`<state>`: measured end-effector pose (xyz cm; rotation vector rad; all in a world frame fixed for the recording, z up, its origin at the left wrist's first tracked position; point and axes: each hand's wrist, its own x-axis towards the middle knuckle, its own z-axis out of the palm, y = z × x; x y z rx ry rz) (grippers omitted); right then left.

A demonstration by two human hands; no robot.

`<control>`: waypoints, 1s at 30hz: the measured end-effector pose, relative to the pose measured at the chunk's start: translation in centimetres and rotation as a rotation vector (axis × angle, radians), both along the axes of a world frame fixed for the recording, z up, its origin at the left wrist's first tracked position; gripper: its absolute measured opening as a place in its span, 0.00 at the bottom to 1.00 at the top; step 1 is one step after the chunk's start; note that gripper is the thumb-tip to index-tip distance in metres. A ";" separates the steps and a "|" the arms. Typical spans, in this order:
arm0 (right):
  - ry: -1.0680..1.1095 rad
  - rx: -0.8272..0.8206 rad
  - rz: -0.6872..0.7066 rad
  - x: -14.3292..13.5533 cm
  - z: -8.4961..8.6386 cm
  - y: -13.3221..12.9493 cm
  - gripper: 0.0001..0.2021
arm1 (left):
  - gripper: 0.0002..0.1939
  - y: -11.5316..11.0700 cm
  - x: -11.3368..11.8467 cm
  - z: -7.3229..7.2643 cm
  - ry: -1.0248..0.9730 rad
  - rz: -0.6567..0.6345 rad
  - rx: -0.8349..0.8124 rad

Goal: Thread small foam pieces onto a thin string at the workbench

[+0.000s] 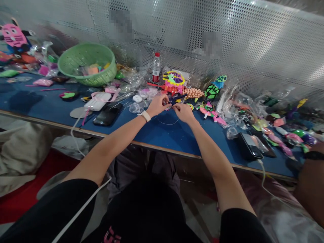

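Note:
Over the blue table, my left hand (159, 104) has its fingers pinched together near a thin pale wire (169, 123) that loops down toward the table. Close to its right, my right hand (182, 111) is also closed, with its fingertips near the other side of the loop. What sits between the fingertips is too small to make out. Dark blue-handled pliers (178, 98) lie just beyond both hands. Behind them are a yellow-and-purple clay figure (174, 78) and a tan spiky piece (193, 93).
A green basket (87, 64) and a bottle (156, 67) stand along the perforated metal panel. Nearer are a black phone (108, 114), a white power bank (98, 101) and a black device (249, 145). Colourful clay figures and plastic bags crowd the right; another person's arm reaches in there.

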<state>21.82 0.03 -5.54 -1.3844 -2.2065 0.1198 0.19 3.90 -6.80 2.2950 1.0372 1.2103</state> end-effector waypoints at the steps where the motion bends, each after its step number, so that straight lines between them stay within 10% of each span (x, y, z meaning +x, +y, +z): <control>1: 0.002 -0.012 -0.021 0.0 0.1 0.0 0.14 | 0.08 -0.1 -0.1 0.2 0.068 0.012 0.116; 5: 0.053 -0.061 -0.036 -0.2 0.3 0.0 0.15 | 0.05 -0.4 -0.4 1.1 0.306 -0.045 0.352; 13: 0.020 -0.043 0.011 -0.4 0.4 -0.3 0.16 | 0.10 -0.6 -0.1 1.5 0.439 -0.040 0.320; 30: -0.062 0.012 0.054 0.8 1.1 -0.4 0.18 | 0.06 -0.1 0.3 0.0 -0.123 -0.242 -0.278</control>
